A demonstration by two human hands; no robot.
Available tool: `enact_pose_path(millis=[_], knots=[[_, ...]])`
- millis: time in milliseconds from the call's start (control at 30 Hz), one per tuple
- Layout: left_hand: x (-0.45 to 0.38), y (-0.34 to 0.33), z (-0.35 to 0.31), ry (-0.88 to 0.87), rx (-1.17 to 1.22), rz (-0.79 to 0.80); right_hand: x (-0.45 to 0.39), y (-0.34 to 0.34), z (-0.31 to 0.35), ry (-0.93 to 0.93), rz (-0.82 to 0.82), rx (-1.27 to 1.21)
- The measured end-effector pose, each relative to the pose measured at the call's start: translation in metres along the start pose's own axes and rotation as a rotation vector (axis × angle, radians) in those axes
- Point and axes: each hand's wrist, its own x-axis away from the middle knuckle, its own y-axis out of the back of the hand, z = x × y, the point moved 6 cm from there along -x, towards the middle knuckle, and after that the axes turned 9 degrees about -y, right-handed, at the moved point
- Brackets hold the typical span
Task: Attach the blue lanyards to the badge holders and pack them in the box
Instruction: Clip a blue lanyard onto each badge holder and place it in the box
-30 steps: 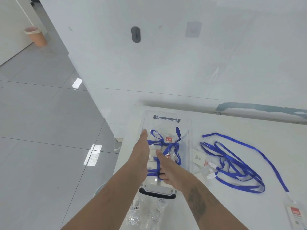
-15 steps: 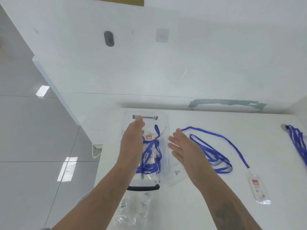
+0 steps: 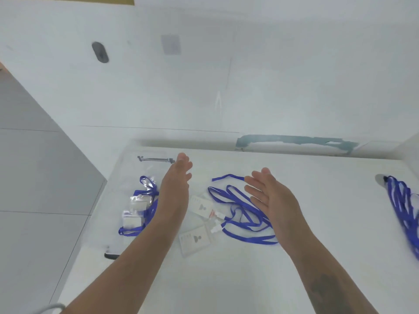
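A clear plastic box (image 3: 127, 177) with dark handles lies at the table's left edge and holds blue lanyards with badge holders (image 3: 138, 208). My left hand (image 3: 175, 186) hovers over the box's right side, fingers straight, holding nothing. My right hand (image 3: 269, 196) is raised above a loose tangle of blue lanyards (image 3: 238, 214), fingers straight and empty. Two clear badge holders (image 3: 195, 240) lie between my forearms, one near the lanyard clips.
The white table (image 3: 226, 279) meets a white wall at the back. A further bunch of blue lanyards (image 3: 405, 211) lies at the right edge. Grey tiled floor drops away on the left.
Both hands have lifted out of the box and moved right; the right hand now hovers over the loose lanyards. The view has swung to the right.
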Motion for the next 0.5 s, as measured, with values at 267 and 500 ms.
enact_pose_path(millis=[267,500], knots=[[-0.009,-0.035,0.070,0.155,-0.120,-0.054,-0.064,0.021,-0.034,0.075,0.025,0.382],[-0.025,-0.039,0.114,0.328,-0.338,-0.164,-0.123,-0.002,-0.080,0.073,0.080,0.707]])
